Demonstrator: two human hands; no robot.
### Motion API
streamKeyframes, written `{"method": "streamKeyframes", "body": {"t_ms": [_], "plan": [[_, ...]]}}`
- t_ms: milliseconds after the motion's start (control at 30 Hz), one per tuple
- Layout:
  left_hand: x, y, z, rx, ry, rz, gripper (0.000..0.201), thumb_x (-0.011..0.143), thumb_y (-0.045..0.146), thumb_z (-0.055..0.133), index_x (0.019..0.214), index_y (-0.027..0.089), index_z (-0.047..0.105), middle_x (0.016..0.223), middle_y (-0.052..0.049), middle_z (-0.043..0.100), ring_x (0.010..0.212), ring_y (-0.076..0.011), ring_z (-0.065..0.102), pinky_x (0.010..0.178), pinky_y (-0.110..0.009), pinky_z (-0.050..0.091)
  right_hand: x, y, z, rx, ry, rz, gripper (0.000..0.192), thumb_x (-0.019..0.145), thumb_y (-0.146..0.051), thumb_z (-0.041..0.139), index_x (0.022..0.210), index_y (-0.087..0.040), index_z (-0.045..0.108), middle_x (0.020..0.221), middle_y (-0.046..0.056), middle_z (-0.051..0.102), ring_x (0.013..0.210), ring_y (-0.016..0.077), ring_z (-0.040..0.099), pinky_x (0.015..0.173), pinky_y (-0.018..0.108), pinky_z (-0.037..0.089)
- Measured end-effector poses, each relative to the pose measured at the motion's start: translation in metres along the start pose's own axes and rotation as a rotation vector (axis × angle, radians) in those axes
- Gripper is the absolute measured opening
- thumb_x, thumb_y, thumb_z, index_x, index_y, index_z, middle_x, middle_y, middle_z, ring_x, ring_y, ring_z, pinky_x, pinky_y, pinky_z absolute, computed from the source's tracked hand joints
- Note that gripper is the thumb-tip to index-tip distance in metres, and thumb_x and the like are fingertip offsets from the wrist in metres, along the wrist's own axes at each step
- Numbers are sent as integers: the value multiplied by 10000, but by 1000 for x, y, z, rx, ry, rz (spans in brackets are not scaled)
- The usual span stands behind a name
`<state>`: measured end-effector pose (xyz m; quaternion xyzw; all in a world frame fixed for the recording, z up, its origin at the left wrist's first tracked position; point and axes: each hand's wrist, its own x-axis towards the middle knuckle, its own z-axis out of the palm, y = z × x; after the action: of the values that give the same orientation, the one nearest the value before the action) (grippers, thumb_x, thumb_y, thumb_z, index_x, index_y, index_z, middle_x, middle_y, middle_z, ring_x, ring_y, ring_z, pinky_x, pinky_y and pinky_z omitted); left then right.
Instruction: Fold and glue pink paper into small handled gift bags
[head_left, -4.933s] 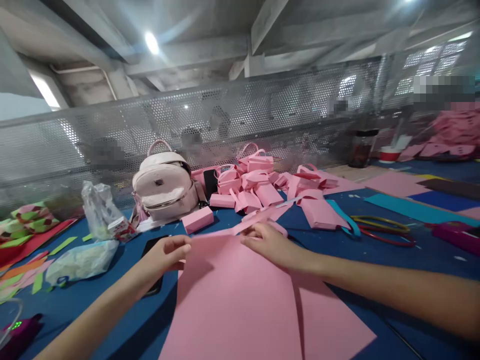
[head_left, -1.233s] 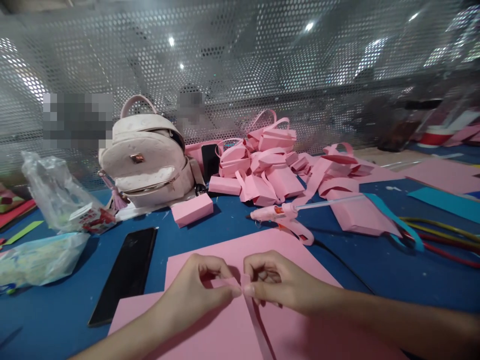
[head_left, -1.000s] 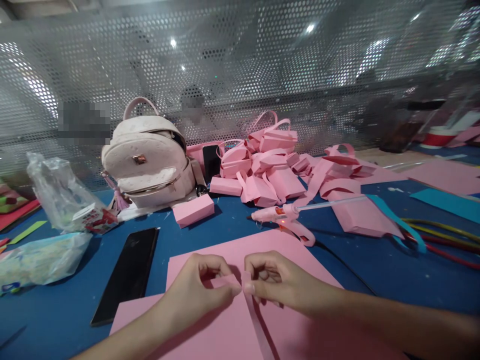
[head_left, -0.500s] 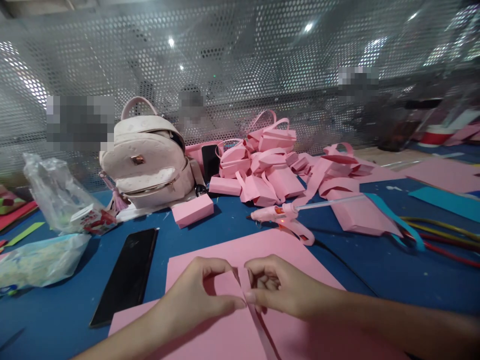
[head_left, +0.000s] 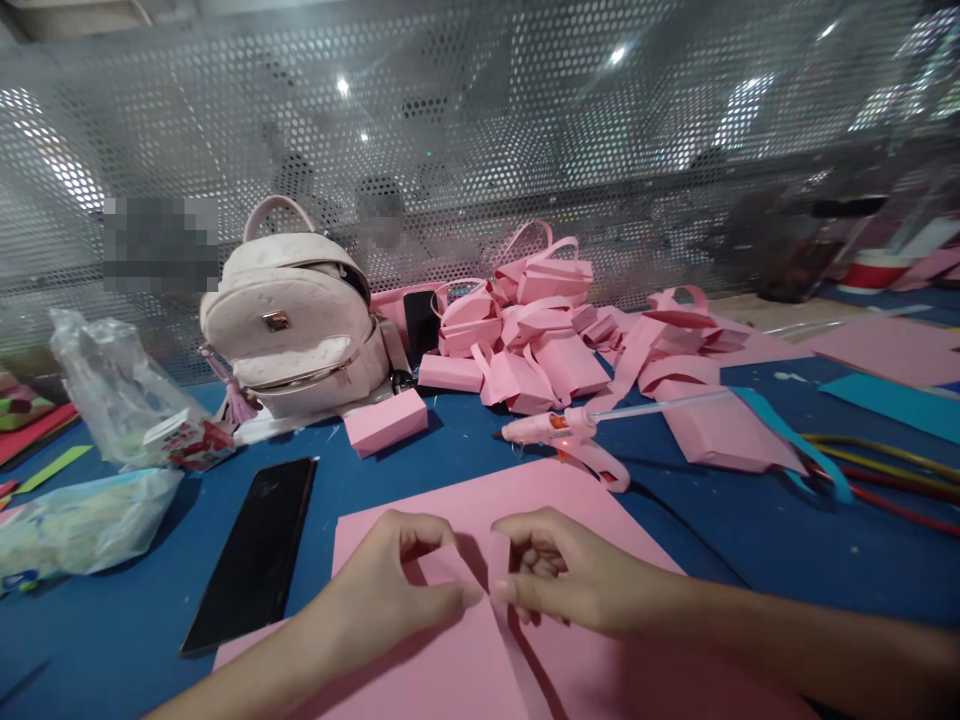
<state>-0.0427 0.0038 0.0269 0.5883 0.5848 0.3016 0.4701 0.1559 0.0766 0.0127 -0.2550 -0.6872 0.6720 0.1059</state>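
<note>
Blue table (head_left: 787, 540) before perforated metal screen (head_left: 480, 130).

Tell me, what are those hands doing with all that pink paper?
A person is working at a blue table. The left hand and right hand pinch a pink paper sheet where it splits, fingertips almost meeting. Behind lie a pink glue gun, a black phone, a pale backpack and a heap of pink paper bags.

Matt pink paper sheet (head_left: 450, 670), glossy black phone (head_left: 255, 550), perforated metal screen (head_left: 480, 150), smooth leather-look backpack (head_left: 296, 325), crinkled clear plastic bag (head_left: 112, 395)
</note>
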Motion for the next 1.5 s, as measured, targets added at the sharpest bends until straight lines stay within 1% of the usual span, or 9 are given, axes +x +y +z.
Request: {"method": "streamKeyframes", "body": {"t_ms": [100, 300, 500, 700, 933, 1133, 1233, 1333, 1500], "plan": [[0, 1, -2, 53, 17, -1, 68, 673, 129, 630, 616, 163, 648, 606, 59, 565, 634, -102, 490, 627, -208, 395, 0, -1, 0, -8, 7, 1, 342, 789, -454, 719, 702, -199, 508, 589, -32, 584, 503, 93, 483, 500, 218, 368], [2, -1, -3, 9, 20, 62, 87, 694, 127, 627, 710, 170, 702, 735, 29, 691, 725, -125, 599, 715, -209, 452, 2, 1, 0, -57, -17, 64, 342, 756, -453, 754, 736, -168, 566, 632, -11, 604, 561, 101, 490, 507, 208, 323], [-4, 2, -3, 96, -34, -60, 188, 653, 289, 811, 809, 186, 788, 805, -1, 726, 854, -191, 619, 806, -252, 470, 1, 5, 4, -74, -14, 14, 286, 769, -400, 736, 718, -165, 583, 626, -15, 612, 535, 91, 466, 497, 202, 318], [-8, 13, -3, 87, -110, -91, 126, 728, 284, 715, 784, 196, 785, 805, -4, 720, 801, -170, 593, 667, -222, 454, -2, -3, 7, -32, -10, 4, 176, 734, -295, 705, 667, -167, 605, 601, -21, 615, 529, 88, 460, 518, 212, 329], [-2, 3, -5, 21, -159, 13, 76, 715, 190, 697, 731, 176, 770, 735, 14, 736, 750, -146, 612, 736, -229, 473, -2, -1, 2, -38, -28, 61, 179, 758, -304, 716, 713, -156, 624, 599, -20, 615, 515, 87, 468, 505, 211, 325], [-1, 2, -8, 142, -120, -67, 133, 706, 238, 692, 791, 199, 785, 870, -3, 758, 848, -176, 632, 705, -209, 477, -2, 0, -2, -143, -57, 22, 160, 729, -264, 732, 717, -173, 602, 548, -84, 442, 521, 79, 371, 473, 212, 264], [-1, 6, -8, 109, -163, -55, 143, 715, 235, 676, 795, 186, 783, 813, 1, 734, 662, -118, 566, 555, -178, 424, -4, -2, -2, -114, -58, 17, 175, 733, -277, 730, 697, -172, 595, 535, -86, 438, 513, 76, 364, 478, 215, 268], [0, 6, -9, 54, -192, -89, 174, 729, 241, 658, 830, 175, 783, 699, 26, 669, 470, -63, 387, 413, -176, 301, -4, -3, -1, -103, -39, 25, 163, 737, -266, 715, 690, -171, 591, 530, -85, 446, 509, 73, 370, 490, 214, 277], [0, 2, -12, 96, -154, -77, 175, 724, 246, 674, 838, 169, 783, 776, 3, 699, 554, -84, 471, 477, -170, 364, -2, 2, -2, -155, -51, 65, 178, 744, -289, 735, 722, -169, 606, 557, -79, 455, 528, 79, 383, 472, 208, 263]]}}
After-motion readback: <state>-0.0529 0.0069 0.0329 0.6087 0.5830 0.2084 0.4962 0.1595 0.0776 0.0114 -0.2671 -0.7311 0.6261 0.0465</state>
